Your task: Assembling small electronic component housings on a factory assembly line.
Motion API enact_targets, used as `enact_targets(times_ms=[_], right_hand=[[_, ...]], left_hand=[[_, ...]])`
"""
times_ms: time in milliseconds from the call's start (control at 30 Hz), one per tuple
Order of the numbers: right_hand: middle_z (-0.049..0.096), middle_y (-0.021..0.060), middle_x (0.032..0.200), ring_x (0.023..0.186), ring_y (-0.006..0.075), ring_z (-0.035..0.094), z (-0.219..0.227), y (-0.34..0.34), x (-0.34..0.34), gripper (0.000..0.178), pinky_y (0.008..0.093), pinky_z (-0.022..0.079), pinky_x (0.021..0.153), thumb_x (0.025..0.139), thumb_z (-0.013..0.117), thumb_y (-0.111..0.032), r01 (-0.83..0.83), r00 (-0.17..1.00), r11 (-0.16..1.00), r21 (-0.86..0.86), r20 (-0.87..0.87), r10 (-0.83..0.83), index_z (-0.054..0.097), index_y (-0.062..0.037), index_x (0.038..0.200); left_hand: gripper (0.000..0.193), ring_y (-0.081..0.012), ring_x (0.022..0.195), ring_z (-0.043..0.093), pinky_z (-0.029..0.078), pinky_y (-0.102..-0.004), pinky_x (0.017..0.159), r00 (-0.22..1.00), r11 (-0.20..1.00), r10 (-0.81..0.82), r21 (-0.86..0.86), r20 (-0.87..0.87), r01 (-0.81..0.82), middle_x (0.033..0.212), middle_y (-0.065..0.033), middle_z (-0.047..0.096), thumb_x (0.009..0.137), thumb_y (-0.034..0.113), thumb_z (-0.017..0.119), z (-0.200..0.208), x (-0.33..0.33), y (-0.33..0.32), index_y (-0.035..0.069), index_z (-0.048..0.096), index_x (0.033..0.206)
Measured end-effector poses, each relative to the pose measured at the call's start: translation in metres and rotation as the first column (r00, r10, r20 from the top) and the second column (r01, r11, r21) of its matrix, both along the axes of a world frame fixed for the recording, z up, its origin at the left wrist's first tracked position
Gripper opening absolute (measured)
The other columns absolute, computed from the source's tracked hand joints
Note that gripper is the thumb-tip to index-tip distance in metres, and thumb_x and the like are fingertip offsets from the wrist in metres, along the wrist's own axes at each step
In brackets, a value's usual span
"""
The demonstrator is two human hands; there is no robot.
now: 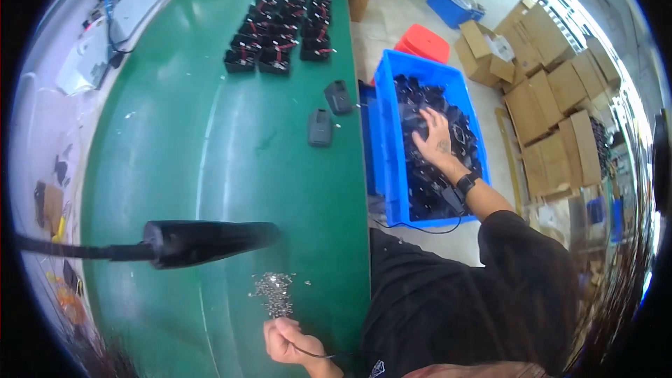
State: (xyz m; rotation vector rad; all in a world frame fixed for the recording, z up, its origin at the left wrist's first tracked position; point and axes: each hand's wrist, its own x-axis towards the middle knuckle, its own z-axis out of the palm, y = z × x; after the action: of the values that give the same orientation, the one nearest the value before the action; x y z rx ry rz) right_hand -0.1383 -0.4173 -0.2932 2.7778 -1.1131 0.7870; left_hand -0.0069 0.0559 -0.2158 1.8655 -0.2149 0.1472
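My right hand reaches into a blue plastic crate, its fingers spread over a heap of black plastic parts. A dark band circles that wrist, and a thin cable hangs near the crate's front edge. Low on the green bench, my left hand is closed, just beside a pile of small silver screws. A thin black cable runs along the left hand; what its curled fingers hold is hidden. Beyond the screws, a black cylindrical tool on a cord extends in from the left, its right end blurred.
Two dark grey housings lie near the right edge of the bench. Farther back stand rows of open black cases with red wires. A red stool and cardboard boxes are beyond the crate.
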Motion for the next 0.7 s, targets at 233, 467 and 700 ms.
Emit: enact_targets(times_ms=[233, 467, 700], right_hand=[[0.042, 0.0166, 0.137, 0.121, 0.0369, 0.048, -0.058, 0.023, -0.092, 0.047, 0.0454, 0.043, 0.1, 0.075, 0.073, -0.035, 0.289, 0.941, 0.923, 0.255, -0.254, -0.225, 0.066, -0.0146, 0.117], [0.061, 0.0089, 0.104, 0.095, 0.0279, 0.063, -0.057, 0.005, -0.093, 0.02, 0.0389, 0.051, 0.082, 0.08, 0.069, -0.026, 0.27, 0.96, 0.916, 0.295, -0.15, -0.235, 0.071, -0.0074, 0.087], [0.065, 0.011, 0.113, 0.096, 0.0273, 0.065, -0.042, 0.003, -0.083, 0.016, 0.0359, 0.052, 0.082, 0.08, 0.07, -0.02, 0.17, 0.982, 0.976, 0.137, 0.056, -0.178, 0.064, -0.0053, 0.077]], left_hand=[[0.034, -0.0171, 0.056, 0.043, 0.033, -0.0285, 0.053, 0.99, 0.992, 0.118, 0.058, -0.082, -0.114, 0.06, -0.0058, 0.041, 0.091, 0.011, 0.047, 0.007, -0.001, -0.008, 0.0, 0.042, 0.06], [0.039, -0.0122, 0.058, 0.037, 0.03, -0.0263, 0.055, 0.997, 0.997, 0.064, 0.035, -0.037, -0.063, 0.061, -0.0033, 0.039, 0.099, 0.012, 0.046, 0.001, -0.002, -0.004, 0.001, 0.04, 0.062], [0.04, -0.0117, 0.057, 0.036, 0.03, -0.0261, 0.055, 0.994, 0.996, 0.093, 0.023, -0.049, -0.092, 0.061, -0.0032, 0.039, 0.099, 0.012, 0.045, 0.003, -0.004, -0.005, 0.002, 0.037, 0.062]])
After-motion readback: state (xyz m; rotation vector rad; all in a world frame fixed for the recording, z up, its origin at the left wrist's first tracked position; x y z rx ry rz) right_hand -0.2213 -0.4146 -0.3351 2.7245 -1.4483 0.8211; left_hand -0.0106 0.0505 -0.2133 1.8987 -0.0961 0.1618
